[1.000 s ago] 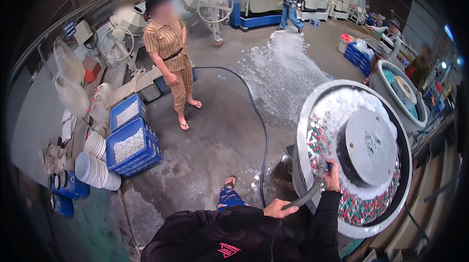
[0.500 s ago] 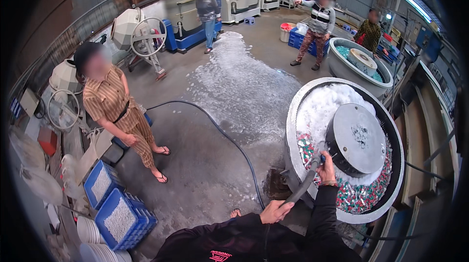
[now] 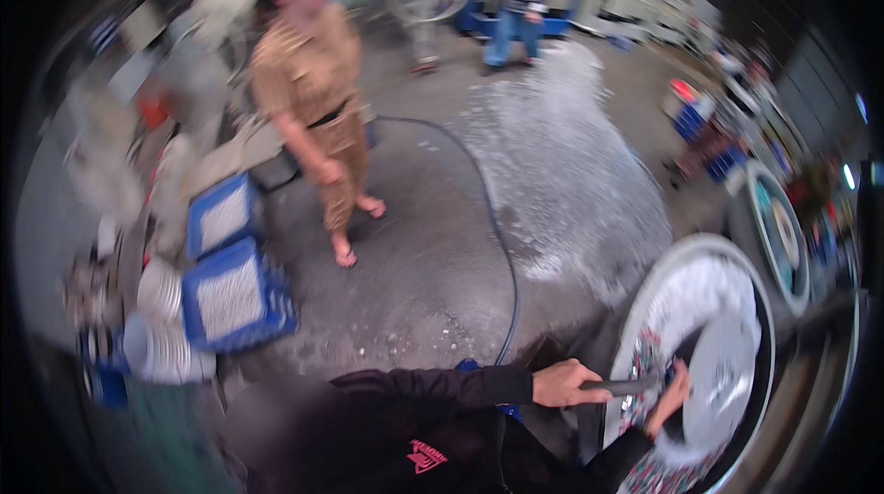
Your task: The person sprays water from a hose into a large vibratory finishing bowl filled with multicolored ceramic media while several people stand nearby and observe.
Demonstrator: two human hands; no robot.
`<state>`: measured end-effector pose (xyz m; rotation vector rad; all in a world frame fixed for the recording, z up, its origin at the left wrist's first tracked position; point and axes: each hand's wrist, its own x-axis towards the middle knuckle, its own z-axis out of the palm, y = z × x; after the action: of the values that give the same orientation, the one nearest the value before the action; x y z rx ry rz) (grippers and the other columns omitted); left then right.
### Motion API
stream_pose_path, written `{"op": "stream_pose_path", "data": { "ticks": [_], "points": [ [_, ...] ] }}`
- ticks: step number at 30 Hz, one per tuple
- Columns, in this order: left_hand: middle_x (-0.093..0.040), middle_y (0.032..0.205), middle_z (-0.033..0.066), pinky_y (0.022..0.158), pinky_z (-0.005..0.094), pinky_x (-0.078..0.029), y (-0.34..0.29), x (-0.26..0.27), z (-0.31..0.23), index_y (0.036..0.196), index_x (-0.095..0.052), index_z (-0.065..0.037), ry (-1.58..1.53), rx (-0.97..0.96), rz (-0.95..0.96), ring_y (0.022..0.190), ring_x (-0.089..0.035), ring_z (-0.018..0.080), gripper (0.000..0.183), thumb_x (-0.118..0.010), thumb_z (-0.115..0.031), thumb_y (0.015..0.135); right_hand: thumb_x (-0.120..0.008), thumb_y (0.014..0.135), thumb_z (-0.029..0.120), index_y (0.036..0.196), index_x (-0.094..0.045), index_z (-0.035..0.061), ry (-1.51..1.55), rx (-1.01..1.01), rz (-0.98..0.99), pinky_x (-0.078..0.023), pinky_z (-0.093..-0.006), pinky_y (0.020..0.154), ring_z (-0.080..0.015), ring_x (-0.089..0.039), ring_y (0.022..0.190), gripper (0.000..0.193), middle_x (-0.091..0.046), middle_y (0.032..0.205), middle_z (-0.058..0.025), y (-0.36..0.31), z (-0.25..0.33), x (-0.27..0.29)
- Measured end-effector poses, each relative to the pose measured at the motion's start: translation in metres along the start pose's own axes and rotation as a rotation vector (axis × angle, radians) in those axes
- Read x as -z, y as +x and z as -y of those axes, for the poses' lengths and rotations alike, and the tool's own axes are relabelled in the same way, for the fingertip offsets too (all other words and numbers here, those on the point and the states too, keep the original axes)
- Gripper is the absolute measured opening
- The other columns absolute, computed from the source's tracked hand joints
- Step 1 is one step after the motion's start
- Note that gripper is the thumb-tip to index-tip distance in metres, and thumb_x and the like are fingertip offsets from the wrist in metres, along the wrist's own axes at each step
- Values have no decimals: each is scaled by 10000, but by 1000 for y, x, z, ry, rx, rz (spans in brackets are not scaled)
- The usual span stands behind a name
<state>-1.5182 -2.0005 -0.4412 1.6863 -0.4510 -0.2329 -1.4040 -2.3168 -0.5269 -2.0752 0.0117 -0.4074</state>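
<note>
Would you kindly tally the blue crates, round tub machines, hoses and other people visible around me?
Blue crates with pale contents: 2
Round tub machines: 2
Hose on the floor: 1
Other people standing: 2
Total: 7

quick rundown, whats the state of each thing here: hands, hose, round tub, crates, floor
left hand: closed around the hose nozzle
right hand: at the nozzle's tip, over the tub; grip blurred
hose nozzle: held level, aimed into the tub
black hose: lying curved across the floor
round tub: open, holding foam and small coloured pieces
blue crates: filled with pale pieces
floor: wet, foam-covered patch
</note>
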Motion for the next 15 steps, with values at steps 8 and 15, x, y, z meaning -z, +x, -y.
{"op": "stream_pose_path", "data": {
  "ticks": [8,15],
  "points": [
    [-413,481,188,461,366,-337,34,83,14,664,-509,38,49,-139,-283,433,-431,285,481,-505,-428,786,-490,838,208,1074,-505,-46,-309,294,120,-336,-361,858,-298,-455,957,347,-501,1042,-212,-17,122,-36],
    [-423,493,195,465,372,-350,94,122,48,641,-479,27,-14,-206,-44,472,-464,300,467,-477,-411,805,-477,843,148,1046,-537,-36,-344,297,-179,-394,-339,810,-277,-508,890,280,-559,972,-180,30,132,-87]
  ]
}}
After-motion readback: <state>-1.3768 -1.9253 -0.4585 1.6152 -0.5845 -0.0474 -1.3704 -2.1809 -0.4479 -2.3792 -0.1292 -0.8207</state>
